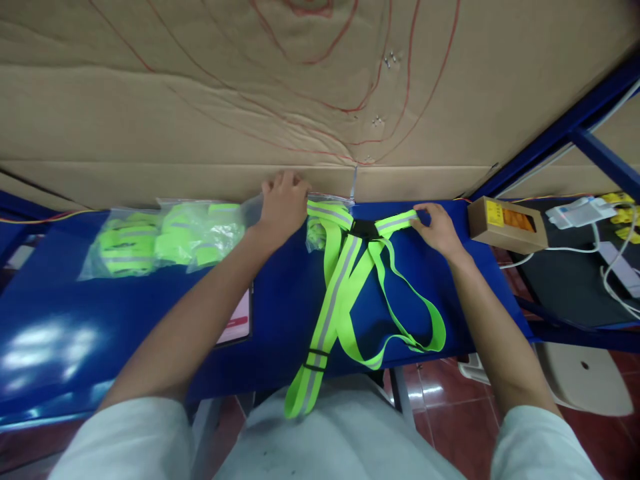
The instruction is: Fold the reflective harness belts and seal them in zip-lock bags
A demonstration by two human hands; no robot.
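A neon-yellow reflective vest of elastic straps (pixel 333 303) lies on the blue table, its grey-striped bands meeting at a black centre piece (pixel 365 230). My right hand (pixel 434 228) pinches the end of its upper right strap between thumb and fingers. At the back of the table, my left hand (pixel 285 200) is closed with bent fingers at the end of the upper left strap; the fingertips are partly hidden. One loop with black sliders (pixel 316 360) hangs over the front edge towards my shirt. Behind the upper left strap lies a clear plastic bag (pixel 316 239) with more neon-yellow material.
Clear bags of folded neon straps (pixel 130 243) lie along the back left. A phone-like device (pixel 239 323) is partly under my left forearm. A cardboard box (pixel 507 225) stands at the right end. Cardboard (pixel 200 120) walls the back; a blue frame (pixel 555 137) rises right.
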